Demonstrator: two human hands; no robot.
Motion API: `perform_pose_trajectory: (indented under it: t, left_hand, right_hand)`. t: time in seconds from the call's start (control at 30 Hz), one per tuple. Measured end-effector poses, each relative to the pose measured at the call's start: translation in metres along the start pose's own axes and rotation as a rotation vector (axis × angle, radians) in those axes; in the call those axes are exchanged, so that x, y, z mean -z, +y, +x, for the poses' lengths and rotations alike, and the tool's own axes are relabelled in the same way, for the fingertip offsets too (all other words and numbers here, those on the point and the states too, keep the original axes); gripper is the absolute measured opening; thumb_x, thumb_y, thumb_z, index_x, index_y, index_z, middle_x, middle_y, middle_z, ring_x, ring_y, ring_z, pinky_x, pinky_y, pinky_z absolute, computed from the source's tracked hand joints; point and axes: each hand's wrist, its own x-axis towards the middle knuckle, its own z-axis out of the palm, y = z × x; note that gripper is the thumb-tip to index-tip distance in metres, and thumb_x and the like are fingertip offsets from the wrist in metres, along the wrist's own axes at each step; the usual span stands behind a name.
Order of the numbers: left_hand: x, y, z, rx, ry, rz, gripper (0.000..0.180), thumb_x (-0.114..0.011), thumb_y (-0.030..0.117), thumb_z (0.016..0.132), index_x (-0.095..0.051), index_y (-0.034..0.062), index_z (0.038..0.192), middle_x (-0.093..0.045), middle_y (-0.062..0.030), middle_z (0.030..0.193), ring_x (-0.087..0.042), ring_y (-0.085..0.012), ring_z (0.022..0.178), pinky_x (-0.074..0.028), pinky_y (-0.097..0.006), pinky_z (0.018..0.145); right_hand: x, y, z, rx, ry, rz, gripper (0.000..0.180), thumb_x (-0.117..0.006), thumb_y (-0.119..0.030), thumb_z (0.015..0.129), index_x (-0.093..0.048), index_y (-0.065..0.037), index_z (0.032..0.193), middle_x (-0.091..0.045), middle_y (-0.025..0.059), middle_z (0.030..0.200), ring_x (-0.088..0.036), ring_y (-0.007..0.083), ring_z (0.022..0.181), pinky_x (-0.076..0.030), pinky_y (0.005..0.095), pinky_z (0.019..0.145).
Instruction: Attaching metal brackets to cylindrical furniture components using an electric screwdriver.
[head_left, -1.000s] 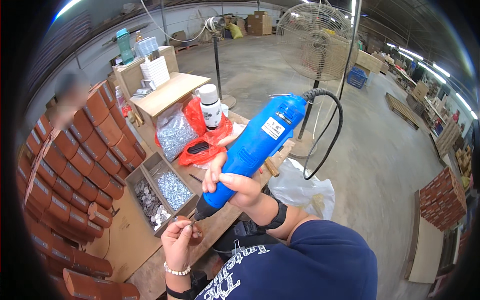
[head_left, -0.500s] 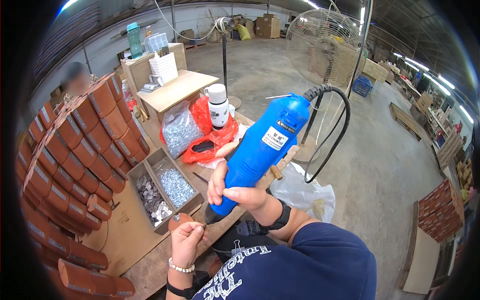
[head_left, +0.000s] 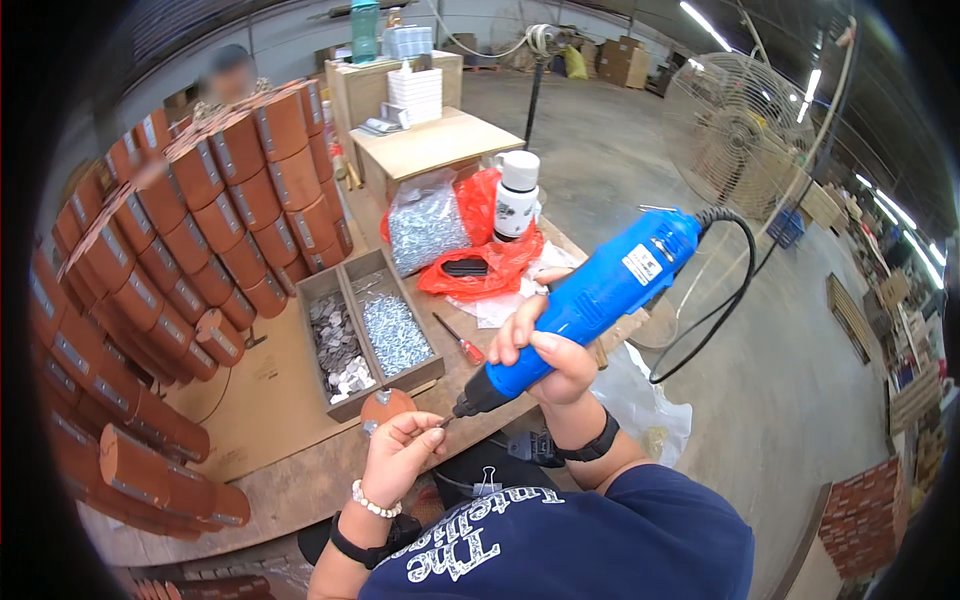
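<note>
My right hand is wrapped round a blue electric screwdriver, tilted with its black nose down to the left. Its thin bit reaches the fingertips of my left hand. The left thumb and fingers are pinched together there; what sits between them is too small to make out. Just beyond the left hand, a reddish-brown rounded piece with a small metal part stands at the bench edge. A divided wooden box holds dark and pale flat metal pieces on one side and silvery screws on the other.
Stacked reddish-brown cylindrical pieces with metal strips fill the left. A red-handled screwdriver lies right of the box. Behind are a bag of screws, red plastic bag, white bottle, and fan. A person is beyond the stacks.
The view has shifted, so bench things appear further right. The electric screwdriver has tipped closer to level, and its bit now shows at my left fingertips.
</note>
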Motion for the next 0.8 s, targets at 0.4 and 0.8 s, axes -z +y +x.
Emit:
perform_pose_trajectory:
  t: [0.4,0.8]
  left_hand:
    - [0.005,-0.014,0.009,-0.136,0.080,0.220,0.012,-0.052,0.010,0.081,-0.057,-0.0008,0.085,-0.059,-0.0021,0.073,-0.053,-0.0054,0.065,-0.044,-0.019,0.060]
    - [0.009,-0.015,0.008,-0.434,-0.007,0.480,0.015,-0.054,0.011,0.079,-0.055,0.0006,0.089,-0.057,-0.0057,0.087,-0.052,-0.0148,0.084,-0.041,-0.027,0.075]
  right_hand:
    - [0.000,0.009,-0.002,0.002,-0.014,-0.094,0.053,-0.048,-0.010,0.067,-0.024,-0.003,0.114,-0.045,0.0071,0.066,-0.050,0.0183,0.055,-0.045,0.0341,0.054]
    - [0.005,0.007,-0.005,0.015,-0.032,-0.090,0.052,-0.047,-0.009,0.069,-0.024,-0.003,0.115,-0.046,0.0082,0.069,-0.050,0.0171,0.057,-0.046,0.0331,0.056]
